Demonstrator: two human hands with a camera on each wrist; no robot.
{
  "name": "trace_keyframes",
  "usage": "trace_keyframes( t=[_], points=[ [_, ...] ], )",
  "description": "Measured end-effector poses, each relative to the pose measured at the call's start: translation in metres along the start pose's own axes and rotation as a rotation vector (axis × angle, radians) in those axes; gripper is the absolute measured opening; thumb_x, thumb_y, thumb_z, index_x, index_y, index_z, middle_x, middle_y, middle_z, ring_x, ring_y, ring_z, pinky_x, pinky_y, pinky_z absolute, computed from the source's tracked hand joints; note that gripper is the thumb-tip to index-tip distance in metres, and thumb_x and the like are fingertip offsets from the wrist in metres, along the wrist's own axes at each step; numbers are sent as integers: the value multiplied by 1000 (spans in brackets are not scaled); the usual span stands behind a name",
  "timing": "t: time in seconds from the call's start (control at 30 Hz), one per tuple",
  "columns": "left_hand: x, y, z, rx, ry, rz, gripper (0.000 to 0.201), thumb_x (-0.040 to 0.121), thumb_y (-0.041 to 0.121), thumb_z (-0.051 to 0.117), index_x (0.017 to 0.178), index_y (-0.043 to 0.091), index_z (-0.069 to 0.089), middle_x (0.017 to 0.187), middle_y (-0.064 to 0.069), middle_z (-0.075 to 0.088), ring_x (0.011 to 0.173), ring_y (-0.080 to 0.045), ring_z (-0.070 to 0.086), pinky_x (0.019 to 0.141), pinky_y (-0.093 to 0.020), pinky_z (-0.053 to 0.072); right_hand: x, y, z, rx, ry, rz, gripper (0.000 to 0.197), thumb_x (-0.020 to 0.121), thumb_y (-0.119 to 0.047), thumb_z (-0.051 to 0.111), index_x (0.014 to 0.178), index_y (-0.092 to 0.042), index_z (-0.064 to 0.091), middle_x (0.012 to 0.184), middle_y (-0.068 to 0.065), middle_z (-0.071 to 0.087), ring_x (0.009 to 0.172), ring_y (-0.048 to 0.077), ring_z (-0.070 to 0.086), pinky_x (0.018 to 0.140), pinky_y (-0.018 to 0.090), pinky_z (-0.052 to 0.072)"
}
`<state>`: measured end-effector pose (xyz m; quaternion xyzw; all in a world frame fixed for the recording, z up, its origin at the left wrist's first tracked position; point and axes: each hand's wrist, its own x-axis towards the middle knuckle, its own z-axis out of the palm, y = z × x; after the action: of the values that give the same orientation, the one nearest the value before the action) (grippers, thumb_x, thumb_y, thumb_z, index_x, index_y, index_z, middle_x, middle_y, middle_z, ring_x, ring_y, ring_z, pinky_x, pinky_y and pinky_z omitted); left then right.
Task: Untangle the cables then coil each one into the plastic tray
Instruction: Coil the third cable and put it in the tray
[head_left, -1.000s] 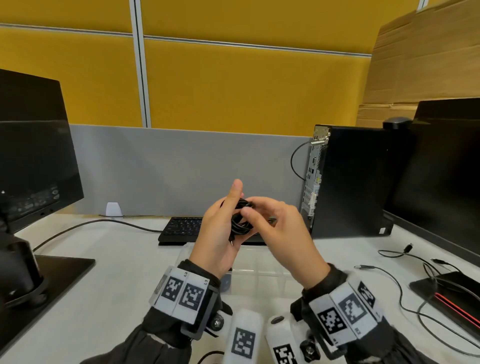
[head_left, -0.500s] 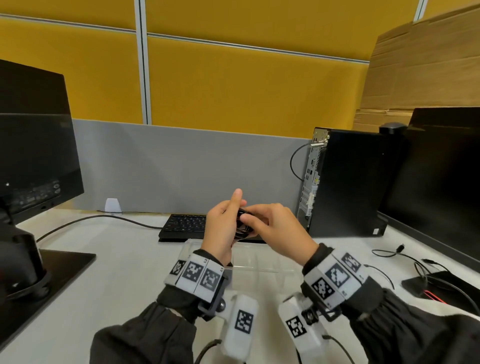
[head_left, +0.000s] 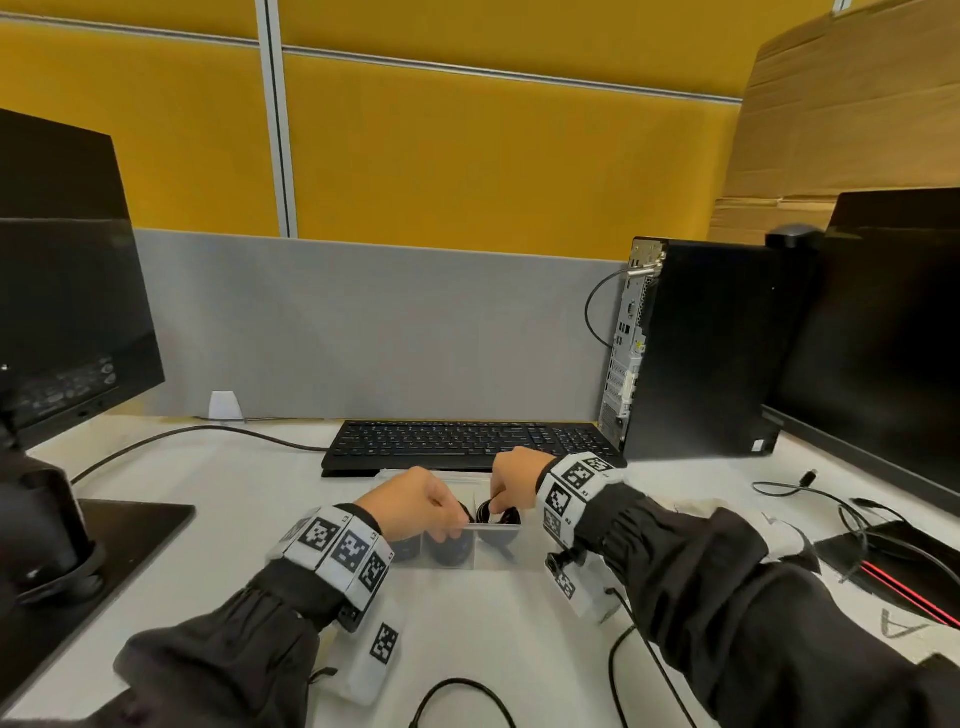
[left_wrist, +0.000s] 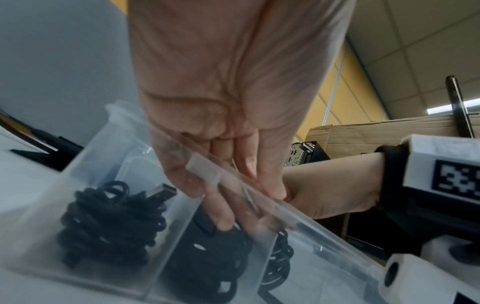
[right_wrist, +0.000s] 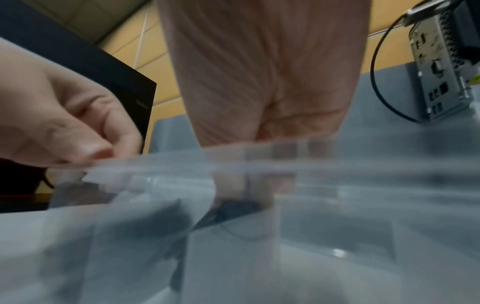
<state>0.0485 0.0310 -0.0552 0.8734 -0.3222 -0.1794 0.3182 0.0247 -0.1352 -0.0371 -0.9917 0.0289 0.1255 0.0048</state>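
A clear plastic tray (head_left: 519, 552) with dividers sits on the white desk in front of the keyboard. My right hand (head_left: 511, 480) reaches down into its right compartment and pinches a black coiled cable (head_left: 493, 514); the right wrist view shows this coil (right_wrist: 233, 207) blurred under the fingers. My left hand (head_left: 423, 501) curls over the tray's near wall (left_wrist: 205, 171), fingers inside the middle compartment and thumb at the rim. A coil with a USB plug (left_wrist: 111, 222) lies in the left compartment. Another coil (left_wrist: 207, 261) lies in the middle one.
A black keyboard (head_left: 467, 444) lies just behind the tray and a PC tower (head_left: 696, 353) stands at the right. Monitors flank the desk, left (head_left: 67, 291) and right (head_left: 883, 322). Loose thin cables (head_left: 831, 499) trail at the right. Another cable (head_left: 457, 691) loops near the front edge.
Both hands have come down from in front of me into the tray, carrying the black coil with them. The left hand has shifted from the coil to the tray wall.
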Motion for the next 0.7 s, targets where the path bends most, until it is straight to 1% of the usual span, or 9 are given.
trace_keyframes(
  t=[0.07,0.13,0.2,0.27,0.33,0.43,0.53,0.6,0.7],
  points=[
    [1,-2,1,-27,22,-3,13,86,23,65,75,19,71,73,8,70,69,-2,64,55,-9,41,0,4,-1,-2,-14,-30,28,90,-25,60,107,-5,70,102,13,70,82,21,55,75,28,46],
    [2,-2,3,-35,42,2,16,84,26,67,70,22,70,62,14,67,62,2,61,56,-10,41,0,6,3,-31,-35,-37,29,91,-28,58,111,-9,69,108,10,69,91,22,59,81,30,46],
    [2,-1,4,-30,63,0,18,84,29,68,66,25,68,51,17,64,56,5,59,55,-10,41,-2,4,10,-131,-42,-16,30,94,-31,53,116,-15,65,115,6,66,108,24,56,93,37,40],
    [2,-1,5,-28,86,-3,19,84,30,68,65,25,68,54,16,64,58,4,59,57,-11,42,-3,2,15,-215,-20,-14,29,95,-32,51,118,-19,63,118,5,63,116,24,51,101,42,30],
    [0,-1,7,-20,108,-2,18,84,30,67,68,23,69,62,13,65,62,1,59,59,-12,43,-6,-1,15,-229,37,-27,25,93,-30,55,114,-20,63,118,6,62,114,25,53,100,42,33],
    [-1,-1,10,-26,125,-8,17,85,30,66,73,17,71,65,10,65,64,-1,59,60,-13,42,-8,-6,13,-179,136,3,21,89,-27,61,107,-17,66,115,10,61,104,30,60,86,39,47],
    [0,-3,10,-37,135,-1,19,84,30,67,78,13,73,67,9,66,65,-1,60,61,-13,43,-7,2,7,-35,27,9,33,88,-37,61,109,-14,69,111,7,67,101,25,62,89,39,51],
    [1,-4,9,-43,135,-3,19,84,30,67,79,13,73,67,9,67,65,-2,61,63,-14,45,-7,10,2,7,-40,-34,33,86,-35,65,111,-15,70,110,4,70,101,21,63,93,36,50],
    [3,-5,10,-23,131,-4,18,84,31,67,74,17,71,65,11,66,63,0,60,61,-13,43,-3,13,2,30,-40,-42,35,79,-33,73,109,-17,71,108,2,70,101,20,63,92,34,51]
  ],
)
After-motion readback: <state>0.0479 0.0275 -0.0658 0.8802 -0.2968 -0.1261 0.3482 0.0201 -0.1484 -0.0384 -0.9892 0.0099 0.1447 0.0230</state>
